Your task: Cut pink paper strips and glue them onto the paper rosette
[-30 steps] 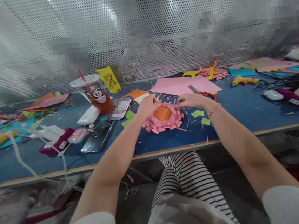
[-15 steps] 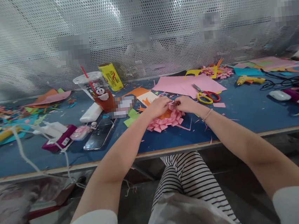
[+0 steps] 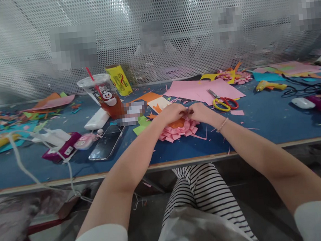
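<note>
A round pink paper flower [image 3: 175, 132] with curled petals and an orange centre [image 3: 178, 123] lies on the blue table near its front edge. Over the flower's far side, my left hand [image 3: 175, 113] has its fingers bent together on the pink paper. Close beside it, my right hand [image 3: 198, 113] pinches at the petals on the far right of the flower. The fingertips of both hands nearly meet, and the exact bit of paper between them is too small to tell. Scissors [image 3: 221, 101] with yellow and red handles lie right of my right hand, partly on pink sheets [image 3: 194, 89].
On the blue table [image 3: 263, 122] stand a drink cup [image 3: 110, 99] and a yellow can [image 3: 120, 80]. A phone [image 3: 106, 144], purple power strip [image 3: 63, 147] and white cables lie left. A yellow glue gun [image 3: 269, 85] and second pink flower [image 3: 237, 76] are right.
My left fingertips have moved slightly right, closer to my right hand at the flower's far edge. The view has shifted slightly.
</note>
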Tool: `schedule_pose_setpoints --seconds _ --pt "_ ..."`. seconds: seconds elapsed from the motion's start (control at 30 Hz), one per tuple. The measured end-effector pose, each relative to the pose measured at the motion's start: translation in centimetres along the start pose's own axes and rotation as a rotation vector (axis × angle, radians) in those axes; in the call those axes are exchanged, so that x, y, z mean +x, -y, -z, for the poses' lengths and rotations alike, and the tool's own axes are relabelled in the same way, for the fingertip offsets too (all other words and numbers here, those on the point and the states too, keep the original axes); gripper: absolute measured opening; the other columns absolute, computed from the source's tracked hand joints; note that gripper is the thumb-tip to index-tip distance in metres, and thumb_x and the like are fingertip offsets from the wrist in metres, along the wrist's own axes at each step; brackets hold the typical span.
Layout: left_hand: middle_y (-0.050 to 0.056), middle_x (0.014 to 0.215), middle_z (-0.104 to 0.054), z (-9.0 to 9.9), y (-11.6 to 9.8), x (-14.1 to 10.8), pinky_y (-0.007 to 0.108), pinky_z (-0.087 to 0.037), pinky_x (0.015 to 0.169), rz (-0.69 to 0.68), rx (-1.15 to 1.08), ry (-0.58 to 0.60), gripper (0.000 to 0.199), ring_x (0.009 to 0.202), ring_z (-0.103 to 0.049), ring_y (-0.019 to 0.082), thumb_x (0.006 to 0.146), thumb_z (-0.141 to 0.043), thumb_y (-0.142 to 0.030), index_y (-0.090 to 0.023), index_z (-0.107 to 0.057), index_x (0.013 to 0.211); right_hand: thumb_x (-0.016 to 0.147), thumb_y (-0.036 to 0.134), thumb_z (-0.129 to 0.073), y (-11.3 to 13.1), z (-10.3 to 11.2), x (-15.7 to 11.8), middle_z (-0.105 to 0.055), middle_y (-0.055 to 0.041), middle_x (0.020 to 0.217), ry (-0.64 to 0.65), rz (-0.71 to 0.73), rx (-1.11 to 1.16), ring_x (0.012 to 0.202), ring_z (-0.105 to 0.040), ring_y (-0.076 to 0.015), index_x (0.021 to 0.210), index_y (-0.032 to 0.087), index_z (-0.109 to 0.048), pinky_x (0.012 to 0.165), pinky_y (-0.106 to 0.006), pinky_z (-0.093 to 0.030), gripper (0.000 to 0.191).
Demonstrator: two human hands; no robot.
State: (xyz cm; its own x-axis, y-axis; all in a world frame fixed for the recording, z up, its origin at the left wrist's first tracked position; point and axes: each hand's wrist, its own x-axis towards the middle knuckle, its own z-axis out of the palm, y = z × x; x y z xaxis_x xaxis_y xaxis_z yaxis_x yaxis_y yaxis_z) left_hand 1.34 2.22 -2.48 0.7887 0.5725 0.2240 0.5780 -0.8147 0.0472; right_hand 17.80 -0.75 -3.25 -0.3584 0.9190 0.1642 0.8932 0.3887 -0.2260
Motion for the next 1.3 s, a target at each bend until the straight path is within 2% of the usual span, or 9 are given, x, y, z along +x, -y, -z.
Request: schedule_pose_setpoints --seconds 0.2,0.37,0.53,0.7,0.9,1.13,1.3 --pt "0.005 0.085 -0.066 0.0 0.2 0.0 0.025 -0.041 0.073 -0.032 0.006 0.020 0.024 0.080 -0.058 0.014 0.075 -0.045 -0.013 -0.018 -0.067 0.083 0.076 0.025 -0.055 0.5 0.2 -0.4 -0.070 -0.0118 0.083 0.008 0.030 -0.018 0.079 -0.063 -0.0203 0.079 0.013 -0.070 0.068 -0.025 -0.041 0.020" --pt "0.006 0.086 -0.067 0.0 0.6 -0.2 0.025 -0.041 0.074 -0.026 -0.015 0.031 0.023 0.082 -0.058 0.016 0.071 -0.048 -0.012 -0.017 -0.068 0.081 0.078 0.017 -0.051 1.7 0.8 -1.5 -0.068 -0.0167 0.086 -0.019 0.089 -0.125 0.084 -0.062 -0.0233 0.084 0.011 -0.071 0.071 -0.027 -0.040 0.022" --pt "0.006 0.082 -0.067 0.3 0.5 -0.5 0.026 -0.041 0.069 -0.023 -0.018 0.079 0.024 0.074 -0.059 0.016 0.069 -0.047 -0.013 -0.018 -0.069 0.075 0.075 0.011 -0.047 1.7 1.0 -1.9 -0.068 -0.0115 0.087 0.046 0.190 -0.093 0.081 -0.061 -0.0200 0.080 0.015 -0.070 0.070 -0.026 -0.038 0.025" --pt "0.006 0.073 -0.064 0.9 0.3 -1.0 0.027 -0.039 0.062 -0.057 0.022 0.074 0.021 0.065 -0.055 0.015 0.065 -0.048 -0.015 -0.017 -0.069 0.068 0.075 0.011 -0.044 1.4 1.2 -1.9 -0.068 -0.0089 0.087 0.108 0.265 -0.005 0.079 -0.058 -0.0163 0.081 0.016 -0.070 0.068 -0.024 -0.036 0.027" --pt "0.008 0.079 -0.063 2.1 -0.6 -1.7 0.027 -0.038 0.063 -0.055 0.055 0.086 0.019 0.067 -0.055 0.014 0.070 -0.047 -0.014 -0.015 -0.066 0.066 0.075 0.009 -0.045 1.6 1.5 -2.3 -0.066 -0.0080 0.082 0.150 0.355 0.037 0.075 -0.055 -0.0152 0.080 0.016 -0.070 0.067 -0.024 -0.035 0.026" --pt "0.010 0.081 -0.064 2.3 -1.3 -1.8 0.027 -0.036 0.060 -0.015 0.113 0.128 0.021 0.068 -0.057 0.016 0.074 -0.047 -0.016 -0.014 -0.065 0.063 0.074 0.004 -0.045 1.6 0.9 -2.3 -0.064 -0.0103 0.083 0.127 0.437 -0.002 0.079 -0.053 -0.0165 0.083 0.014 -0.071 0.072 -0.027 -0.035 0.030" --pt "0.011 0.076 -0.064 2.1 -1.2 -1.8 0.029 -0.035 0.059 0.010 0.031 0.131 0.016 0.067 -0.058 0.018 0.066 -0.051 -0.011 -0.014 -0.064 0.058 0.076 0.005 -0.048 1.6 0.4 -2.2 -0.062 -0.0089 0.079 0.112 0.494 -0.031 0.079 -0.051 -0.0163 0.083 0.016 -0.072 0.072 -0.028 -0.033 0.028"
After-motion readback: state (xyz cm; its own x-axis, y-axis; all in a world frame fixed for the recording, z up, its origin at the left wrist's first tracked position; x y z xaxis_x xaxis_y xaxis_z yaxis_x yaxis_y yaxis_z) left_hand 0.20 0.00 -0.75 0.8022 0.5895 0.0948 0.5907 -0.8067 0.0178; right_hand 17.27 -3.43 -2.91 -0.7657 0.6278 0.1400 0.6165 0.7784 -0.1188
